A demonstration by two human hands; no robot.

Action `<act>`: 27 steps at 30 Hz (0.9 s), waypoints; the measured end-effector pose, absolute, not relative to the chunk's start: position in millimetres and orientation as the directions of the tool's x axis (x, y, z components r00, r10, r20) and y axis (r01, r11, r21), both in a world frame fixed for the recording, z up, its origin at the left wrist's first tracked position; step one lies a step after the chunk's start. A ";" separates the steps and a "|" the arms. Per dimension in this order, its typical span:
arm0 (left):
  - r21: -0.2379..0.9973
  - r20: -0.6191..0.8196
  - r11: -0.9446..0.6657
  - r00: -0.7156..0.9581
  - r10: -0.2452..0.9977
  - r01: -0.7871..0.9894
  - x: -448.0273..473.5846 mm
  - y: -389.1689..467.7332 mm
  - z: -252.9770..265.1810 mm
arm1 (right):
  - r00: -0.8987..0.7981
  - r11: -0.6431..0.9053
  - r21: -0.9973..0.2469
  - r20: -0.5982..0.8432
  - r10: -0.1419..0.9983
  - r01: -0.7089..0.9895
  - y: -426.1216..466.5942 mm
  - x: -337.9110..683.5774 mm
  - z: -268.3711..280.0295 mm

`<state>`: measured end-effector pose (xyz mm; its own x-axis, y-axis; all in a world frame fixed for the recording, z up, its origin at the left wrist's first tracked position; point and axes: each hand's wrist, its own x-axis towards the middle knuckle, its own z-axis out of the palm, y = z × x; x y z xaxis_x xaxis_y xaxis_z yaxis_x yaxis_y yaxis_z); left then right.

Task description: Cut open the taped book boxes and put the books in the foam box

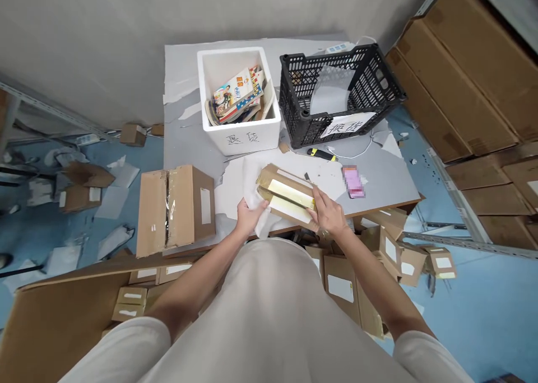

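A small brown cardboard box [291,194] is held at the front edge of the table, its top showing a dark slit lengthwise between white label pieces. My left hand [249,217] grips its left end, thumb on the near side and the other fingers hidden underneath. A crumpled white sheet [264,222] lies beside that thumb, partly under the box. Around the right end my right hand [331,214] is closed, its fingers on the top and near side. A yellow-and-black utility knife [321,154] lies beyond the box, near a pink blurred item [353,181].
On the grey table [180,131] stand a white foam box [239,139] of books, a black plastic crate [340,126] and a taped carton [180,206]. A large open carton [63,321] is at my left. Stacked cartons [449,69] line the right; more boxes lie below.
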<state>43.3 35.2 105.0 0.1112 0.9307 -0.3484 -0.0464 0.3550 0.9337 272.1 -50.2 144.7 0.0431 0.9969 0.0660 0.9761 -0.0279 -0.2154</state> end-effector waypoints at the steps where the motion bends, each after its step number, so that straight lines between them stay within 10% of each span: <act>1: 0.933 -0.346 0.353 0.088 0.934 -0.069 49.9 32.5 105.7 | 0.026 -0.004 -0.213 0.099 0.995 0.977 -50.8 274.1 145.0; 7: 0.873 -0.465 0.464 0.033 0.885 -0.149 62.6 29.3 114.1 | 0.023 0.075 -0.229 0.397 0.917 0.971 -60.4 296.7 151.1; 13: 0.698 -0.510 0.652 0.434 0.743 -0.297 66.5 33.8 147.5 | 0.048 0.037 -0.164 0.483 0.874 0.986 -100.1 327.7 178.3; 16: 0.877 -0.422 0.480 0.526 0.738 0.030 77.8 37.2 158.9 | 0.215 -0.152 -0.163 0.520 0.827 0.975 -148.1 341.3 189.5; 19: 0.915 -0.234 -0.076 0.674 0.701 0.397 102.6 40.1 173.9 | 0.454 -0.457 -0.150 0.571 0.684 0.877 -216.1 348.4 194.7; 22: 0.838 0.046 -0.454 0.791 0.610 0.301 151.5 32.8 194.0 | 0.628 -0.723 -0.121 0.605 0.489 0.680 -286.6 341.8 193.3; 27: 0.985 -0.011 -0.163 0.974 0.225 0.049 258.5 -24.8 198.4 | 0.730 -0.899 -0.099 0.625 0.277 0.426 -370.3 305.0 175.6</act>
